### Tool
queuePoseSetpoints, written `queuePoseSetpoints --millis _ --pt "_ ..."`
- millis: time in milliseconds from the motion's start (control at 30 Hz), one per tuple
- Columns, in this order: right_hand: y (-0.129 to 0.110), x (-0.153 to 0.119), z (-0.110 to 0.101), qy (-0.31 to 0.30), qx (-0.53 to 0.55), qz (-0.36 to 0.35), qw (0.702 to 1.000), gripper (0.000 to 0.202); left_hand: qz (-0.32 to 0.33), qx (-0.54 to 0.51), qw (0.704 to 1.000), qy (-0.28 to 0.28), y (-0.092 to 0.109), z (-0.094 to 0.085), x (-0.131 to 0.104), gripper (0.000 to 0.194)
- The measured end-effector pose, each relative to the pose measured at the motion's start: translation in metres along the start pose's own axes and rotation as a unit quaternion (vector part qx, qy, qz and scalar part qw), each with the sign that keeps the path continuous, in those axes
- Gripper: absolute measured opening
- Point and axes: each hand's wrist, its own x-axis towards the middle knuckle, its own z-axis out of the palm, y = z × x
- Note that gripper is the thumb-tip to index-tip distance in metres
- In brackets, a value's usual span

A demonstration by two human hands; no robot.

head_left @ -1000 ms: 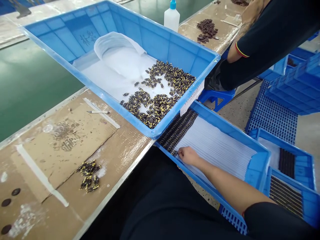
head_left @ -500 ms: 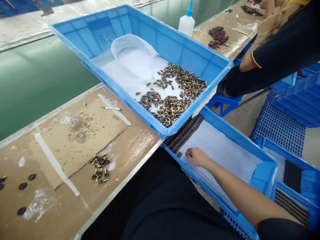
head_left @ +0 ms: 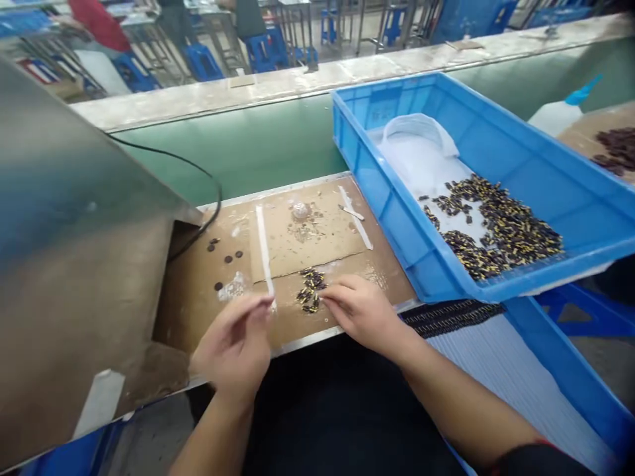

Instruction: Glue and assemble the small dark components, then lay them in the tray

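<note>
My right hand (head_left: 364, 311) is over the near edge of the worktable, thumb and fingertips pressed together at the right side of a small pile of black-and-yellow pieces (head_left: 311, 289). Whatever sits in that pinch is too small to name. To the left of the pile, my left hand (head_left: 235, 347) is raised, its fingers also brought together; it is slightly blurred and its grip is hidden. A taped-down cardboard sheet (head_left: 282, 248) lies just beyond the pile. Many more such pieces (head_left: 516, 228) are heaped on white lining in a large blue bin (head_left: 381, 175) at the right.
A lower blue tray (head_left: 550, 337) holds rows of dark pieces on ridged white sheet. A metal housing (head_left: 89, 231) with a black cable (head_left: 188, 158) stands at left. Dark discs (head_left: 228, 259), a small knife (head_left: 353, 212) and a white bottle (head_left: 555, 118) are around.
My right hand has moved from the lower tray to the small pile on the table. My left hand has come into view. The camera has swung left and up.
</note>
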Motion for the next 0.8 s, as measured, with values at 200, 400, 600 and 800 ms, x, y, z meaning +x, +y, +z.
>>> queuePoseSetpoints --millis 200,400,600,800 --pt "-0.005 0.077 0.025 -0.163 -0.189 -0.108 0.962 0.021 -0.141 -0.239 0.961 -0.005 -0.030 0.067 0.068 0.027" --pt "-0.004 0.102 0.026 -0.241 -0.178 -0.197 0.933 0.014 -0.288 -0.354 0.890 -0.012 -0.033 0.079 0.118 0.020" --pt "0.012 0.154 -0.022 -0.091 0.030 -0.107 0.990 0.016 -0.332 -0.361 0.871 0.017 -0.060 0.083 0.129 0.013" --pt "0.078 0.206 -0.006 0.155 0.124 0.031 0.980 0.015 -0.354 -0.329 0.876 -0.005 -0.079 0.089 0.109 0.021"
